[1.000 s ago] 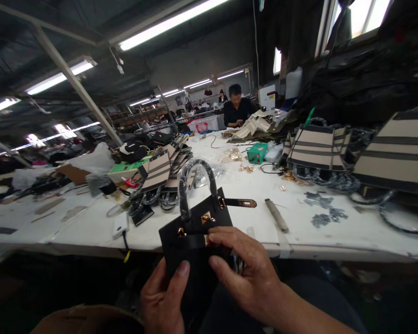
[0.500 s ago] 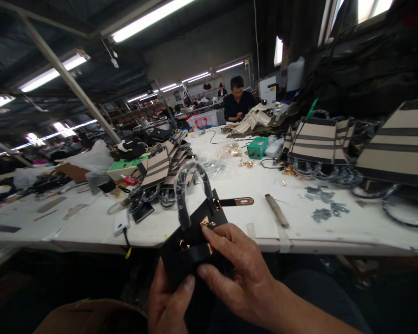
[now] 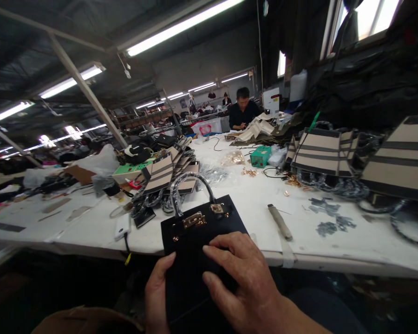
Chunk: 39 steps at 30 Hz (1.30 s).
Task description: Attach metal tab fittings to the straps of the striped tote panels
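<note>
A black handbag panel (image 3: 191, 278) with gold-coloured fittings (image 3: 195, 220) stands tilted at the table's near edge. Its arched handle (image 3: 191, 175) is wrapped in clear plastic. My left hand (image 3: 159, 290) grips the bag's left edge, thumb on the front face, the other fingers hidden behind. My right hand (image 3: 242, 278) lies over the right part of the front, its fingers apart and curved, fingertips at the black surface below the fittings.
On the white table (image 3: 237, 222) are a tool with a wrapped handle (image 3: 279, 222), a green box (image 3: 260, 157), stacked beige-and-grey bag pieces (image 3: 160, 172), more bags (image 3: 316, 150) at right, and a white device (image 3: 122, 226). A person (image 3: 244, 111) sits at the far end.
The bag now faces me more squarely, with its straps lying across the fittings. My right fingers have left the metal clasp and sit lower on the front. The view has shifted slightly.
</note>
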Motion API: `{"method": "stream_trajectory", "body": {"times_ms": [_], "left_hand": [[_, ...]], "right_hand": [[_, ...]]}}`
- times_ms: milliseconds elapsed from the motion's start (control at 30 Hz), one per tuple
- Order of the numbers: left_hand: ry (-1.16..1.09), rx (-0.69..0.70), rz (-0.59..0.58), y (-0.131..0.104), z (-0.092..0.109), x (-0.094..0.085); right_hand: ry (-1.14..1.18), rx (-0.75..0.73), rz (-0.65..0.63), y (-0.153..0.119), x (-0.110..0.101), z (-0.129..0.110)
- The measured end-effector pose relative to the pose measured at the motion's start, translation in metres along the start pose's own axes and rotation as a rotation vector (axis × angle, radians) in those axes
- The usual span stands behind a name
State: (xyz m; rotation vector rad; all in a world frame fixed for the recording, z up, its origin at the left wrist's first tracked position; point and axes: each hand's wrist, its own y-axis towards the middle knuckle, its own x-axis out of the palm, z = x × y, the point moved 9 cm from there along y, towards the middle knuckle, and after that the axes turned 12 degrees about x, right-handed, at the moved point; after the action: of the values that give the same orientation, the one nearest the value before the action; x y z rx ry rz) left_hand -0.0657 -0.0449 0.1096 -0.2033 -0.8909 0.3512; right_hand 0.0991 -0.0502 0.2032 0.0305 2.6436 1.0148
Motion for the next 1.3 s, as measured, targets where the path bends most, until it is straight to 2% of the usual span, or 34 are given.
{"method": "stream_trajectory", "body": {"times_ms": [200,367,633,900,1100,1300], "left_hand": [[-0.013,-0.017,0.007,-0.002,-0.012,0.009],[-0.043,-0.066,-0.008,-0.001,-0.018,0.018],[0.042,0.050,0.101,0.005,-0.009,0.011],[0.067,0.004,0.082,-0.005,-0.005,0.013],[0.013,-0.041,0.038,0.001,-0.010,0.010],[0.026,-0.048,0.072,0.007,-0.010,0.004]], "right_hand": [[-0.079,-0.012,0.006,-0.001,0.002,0.007],[-0.140,-0.079,0.027,-0.001,0.003,0.010],[-0.156,-0.132,0.039,0.000,0.009,0.013],[-0.142,-0.077,-0.008,-0.002,0.015,0.010],[-0.114,-0.015,-0.046,-0.003,0.016,0.011],[-0.099,0.013,-0.066,-0.003,0.018,0.012]]}}
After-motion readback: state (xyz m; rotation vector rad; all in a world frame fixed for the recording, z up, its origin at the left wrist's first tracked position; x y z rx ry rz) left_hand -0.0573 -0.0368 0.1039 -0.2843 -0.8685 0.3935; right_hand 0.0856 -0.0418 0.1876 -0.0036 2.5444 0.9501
